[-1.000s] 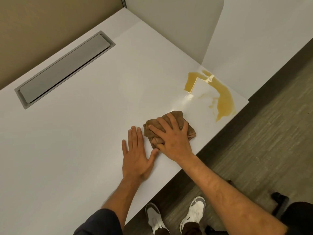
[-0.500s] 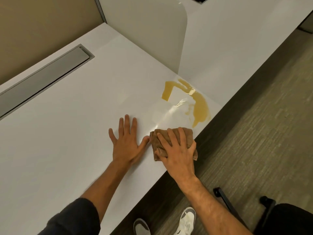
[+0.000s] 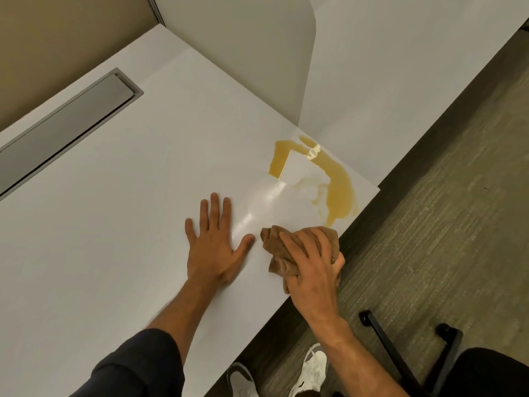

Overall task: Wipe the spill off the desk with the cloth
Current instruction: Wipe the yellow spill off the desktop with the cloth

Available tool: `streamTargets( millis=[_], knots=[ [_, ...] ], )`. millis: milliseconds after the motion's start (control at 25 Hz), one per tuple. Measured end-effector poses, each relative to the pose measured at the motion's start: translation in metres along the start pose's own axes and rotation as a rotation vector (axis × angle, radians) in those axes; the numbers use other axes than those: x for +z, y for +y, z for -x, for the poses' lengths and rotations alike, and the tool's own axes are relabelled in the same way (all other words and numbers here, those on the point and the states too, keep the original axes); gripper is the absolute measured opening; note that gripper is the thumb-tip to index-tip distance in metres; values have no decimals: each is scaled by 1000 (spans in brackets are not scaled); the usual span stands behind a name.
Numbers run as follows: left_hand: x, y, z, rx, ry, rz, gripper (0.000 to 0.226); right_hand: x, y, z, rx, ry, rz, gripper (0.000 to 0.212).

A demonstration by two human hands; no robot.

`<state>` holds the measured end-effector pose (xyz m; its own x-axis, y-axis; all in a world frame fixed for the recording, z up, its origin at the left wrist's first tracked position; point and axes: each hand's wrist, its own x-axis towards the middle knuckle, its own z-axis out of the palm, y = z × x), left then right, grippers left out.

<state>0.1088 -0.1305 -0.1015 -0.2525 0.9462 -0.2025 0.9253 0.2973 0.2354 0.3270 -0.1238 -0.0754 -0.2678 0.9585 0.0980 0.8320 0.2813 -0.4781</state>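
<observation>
1. The cloth [image 3: 276,247], brown and bunched up, lies at the desk's [image 3: 114,224] front edge, right of frame centre. Its long axis runs from upper left to lower right, and its lower end hangs past the edge.
2. The right hand [image 3: 312,270] covers much of the cloth, fingers curled over and gripping it, so the cloth's full outline is hidden; only crumpled folds show on the left and top.
3. The left hand [image 3: 213,247] lies flat on the desk just left of the cloth, fingers spread wide and pointing toward the top of the frame, holding nothing. Its thumb tip is just beside the cloth; whether they touch I cannot tell.
4. The spill [image 3: 337,190], amber liquid, sits above and right of the cloth near the desk's right corner. It forms an arch around a cleaner white patch, and its longer arm runs down to a tip just above the cloth.
5. A small pale speck at the top of the spill is too small to identify.
6. No writing or brand can be read anywhere.
7. A grey hatch [image 3: 57,133] set into the desk is cut off at the left edge of the frame.
8. White shoes [image 3: 313,368] and a black chair base [image 3: 400,356] at the bottom are partly cut off.
</observation>
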Motion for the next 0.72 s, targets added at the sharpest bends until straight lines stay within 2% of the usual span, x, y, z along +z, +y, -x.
streamTargets(
  millis=[120, 240, 440, 560, 720],
  knots=[
    [1, 0, 0, 0, 3, 19, 93, -21, 7, -18, 111, 180, -232, 40],
    [2, 0, -1, 2, 5, 32, 93, -33, 20, -44, 182, 245, -222, 43],
    [3, -2, -2, 3, 5, 25, 94, -8, 30, -63, 206, -157, 310, 81],
    [5, -2, -3, -3, 5, 27, 94, 3, 30, -70, 209, -164, 362, 90],
    [7, -3, -3, -2, 18, 10, 94, 10, 30, -81, 163, -127, 398, 84]
  ],
)
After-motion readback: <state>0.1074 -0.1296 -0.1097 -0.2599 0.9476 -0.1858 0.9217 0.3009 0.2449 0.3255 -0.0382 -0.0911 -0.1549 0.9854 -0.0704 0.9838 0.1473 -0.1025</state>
